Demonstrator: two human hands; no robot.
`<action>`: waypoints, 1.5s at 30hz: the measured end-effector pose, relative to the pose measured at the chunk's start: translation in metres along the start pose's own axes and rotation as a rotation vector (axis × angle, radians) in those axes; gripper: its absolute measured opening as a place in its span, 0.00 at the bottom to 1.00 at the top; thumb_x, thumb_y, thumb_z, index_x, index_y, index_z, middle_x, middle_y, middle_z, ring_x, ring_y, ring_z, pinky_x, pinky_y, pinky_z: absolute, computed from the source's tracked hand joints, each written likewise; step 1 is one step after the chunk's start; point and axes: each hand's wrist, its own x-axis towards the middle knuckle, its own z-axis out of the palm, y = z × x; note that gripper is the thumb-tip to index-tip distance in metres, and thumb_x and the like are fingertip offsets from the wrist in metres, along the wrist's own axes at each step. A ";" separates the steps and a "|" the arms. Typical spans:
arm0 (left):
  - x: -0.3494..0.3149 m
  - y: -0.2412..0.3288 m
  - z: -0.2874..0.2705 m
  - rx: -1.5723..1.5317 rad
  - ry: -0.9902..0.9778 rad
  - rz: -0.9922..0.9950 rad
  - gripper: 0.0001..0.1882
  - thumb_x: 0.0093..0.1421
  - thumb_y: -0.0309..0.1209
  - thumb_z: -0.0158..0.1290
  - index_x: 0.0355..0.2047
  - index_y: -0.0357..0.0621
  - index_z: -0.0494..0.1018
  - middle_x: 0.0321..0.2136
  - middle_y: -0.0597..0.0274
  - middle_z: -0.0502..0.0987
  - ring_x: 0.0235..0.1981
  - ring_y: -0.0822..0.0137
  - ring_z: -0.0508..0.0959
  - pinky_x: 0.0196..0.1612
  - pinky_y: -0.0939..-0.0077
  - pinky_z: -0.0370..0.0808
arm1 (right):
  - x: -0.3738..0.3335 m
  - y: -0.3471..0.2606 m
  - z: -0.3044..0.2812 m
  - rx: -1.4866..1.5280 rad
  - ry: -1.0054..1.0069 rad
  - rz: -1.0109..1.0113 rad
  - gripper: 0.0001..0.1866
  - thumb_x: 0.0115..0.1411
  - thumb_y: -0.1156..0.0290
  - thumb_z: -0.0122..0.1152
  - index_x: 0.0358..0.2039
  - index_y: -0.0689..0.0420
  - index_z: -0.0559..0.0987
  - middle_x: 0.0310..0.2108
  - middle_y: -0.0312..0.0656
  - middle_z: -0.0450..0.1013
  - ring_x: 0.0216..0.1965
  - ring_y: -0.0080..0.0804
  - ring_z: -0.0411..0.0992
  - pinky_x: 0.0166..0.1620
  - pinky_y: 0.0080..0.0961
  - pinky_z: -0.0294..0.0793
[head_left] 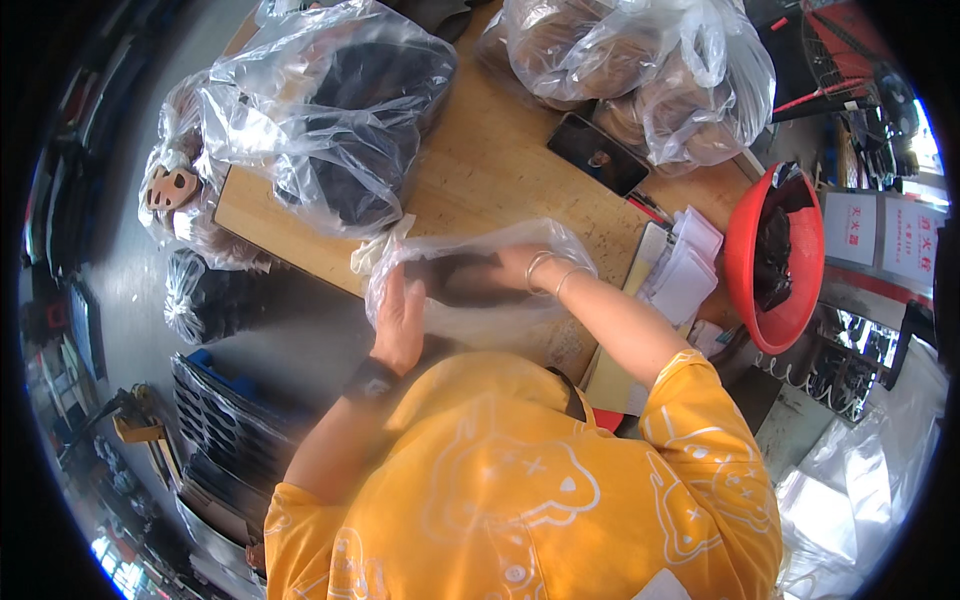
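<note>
A clear plastic bag [480, 318] lies at the near edge of the wooden table, its mouth spread wide. Dark flat material [450, 275] shows inside it, its kind unclear. My left hand [400, 322] stands upright against the bag's left side, fingers stretched out. My right hand [518, 268], with bangles at the wrist, reaches into the bag from the right. Its fingertips are at the dark material and partly hidden, so their grip is unclear. A whitish crumpled piece [382, 248] lies beside the bag's left end.
On the table [480, 160] sit a large clear bag of dark pieces [350, 120], bags of brown pieces [640, 80], a phone [598, 153] and papers [682, 265]. A red basin [742, 265] stands at the right. Black stacked sheets [215, 400] are at the lower left.
</note>
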 end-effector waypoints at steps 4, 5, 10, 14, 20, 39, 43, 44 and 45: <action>-0.018 0.053 -0.020 0.116 -0.315 -0.076 0.31 0.57 0.34 0.50 0.58 0.35 0.56 0.59 0.40 0.57 0.61 0.45 0.56 0.60 0.63 0.55 | 0.002 -0.002 0.015 -0.074 0.114 -0.027 0.19 0.54 0.64 0.51 0.45 0.58 0.73 0.42 0.50 0.74 0.45 0.44 0.72 0.48 0.38 0.70; -0.020 0.065 -0.028 0.149 -0.473 -0.095 0.31 0.55 0.33 0.52 0.58 0.36 0.57 0.59 0.41 0.57 0.61 0.44 0.56 0.60 0.63 0.56 | 0.001 -0.001 0.019 -0.084 0.200 -0.051 0.20 0.54 0.65 0.51 0.47 0.58 0.72 0.42 0.50 0.74 0.45 0.44 0.72 0.48 0.39 0.70; 0.026 0.073 -0.030 0.536 0.194 0.523 0.40 0.42 0.34 0.64 0.55 0.41 0.60 0.46 0.50 0.67 0.52 0.47 0.64 0.46 0.59 0.70 | -0.007 -0.001 0.031 0.037 0.268 -0.020 0.20 0.55 0.70 0.48 0.49 0.58 0.69 0.42 0.51 0.74 0.45 0.46 0.72 0.47 0.39 0.71; 0.068 0.033 -0.009 0.548 0.033 0.211 0.42 0.44 0.35 0.62 0.58 0.40 0.56 0.37 0.48 0.71 0.39 0.49 0.72 0.42 0.61 0.72 | -0.017 -0.013 0.025 0.024 0.266 -0.067 0.19 0.54 0.72 0.50 0.47 0.59 0.70 0.42 0.52 0.74 0.45 0.47 0.72 0.46 0.38 0.72; 0.064 0.013 -0.020 -0.220 0.150 0.080 0.20 0.54 0.26 0.53 0.49 0.36 0.69 0.25 0.62 0.72 0.22 0.74 0.72 0.30 0.79 0.71 | -0.031 -0.020 0.018 0.020 0.183 -0.004 0.17 0.50 0.75 0.54 0.42 0.61 0.74 0.40 0.53 0.74 0.44 0.47 0.72 0.46 0.36 0.72; -0.007 0.075 -0.083 0.537 -0.158 0.443 0.27 0.45 0.21 0.57 0.49 0.40 0.68 0.43 0.54 0.72 0.39 0.63 0.74 0.43 0.77 0.70 | -0.165 0.019 0.037 -0.374 0.258 0.143 0.18 0.50 0.67 0.54 0.44 0.53 0.73 0.39 0.43 0.73 0.46 0.35 0.68 0.49 0.35 0.62; -0.028 0.171 -0.094 0.240 -0.140 0.768 0.20 0.42 0.19 0.59 0.38 0.39 0.72 0.38 0.53 0.73 0.38 0.54 0.75 0.43 0.66 0.72 | -0.168 0.001 0.044 -0.240 0.304 0.174 0.15 0.52 0.67 0.51 0.42 0.52 0.74 0.34 0.42 0.75 0.41 0.37 0.71 0.47 0.34 0.64; -0.026 0.181 -0.074 0.226 -0.491 0.603 0.16 0.44 0.20 0.57 0.36 0.38 0.73 0.36 0.52 0.75 0.36 0.53 0.76 0.42 0.65 0.72 | -0.168 -0.003 0.044 -0.217 0.309 0.197 0.15 0.53 0.67 0.50 0.41 0.52 0.74 0.33 0.41 0.75 0.39 0.37 0.72 0.47 0.34 0.64; -0.018 0.184 -0.051 0.136 -0.769 0.477 0.12 0.46 0.21 0.55 0.34 0.38 0.74 0.35 0.52 0.76 0.34 0.52 0.77 0.40 0.65 0.73 | -0.168 -0.005 0.044 -0.145 0.376 0.232 0.14 0.52 0.67 0.51 0.41 0.52 0.74 0.34 0.42 0.75 0.40 0.38 0.72 0.48 0.34 0.64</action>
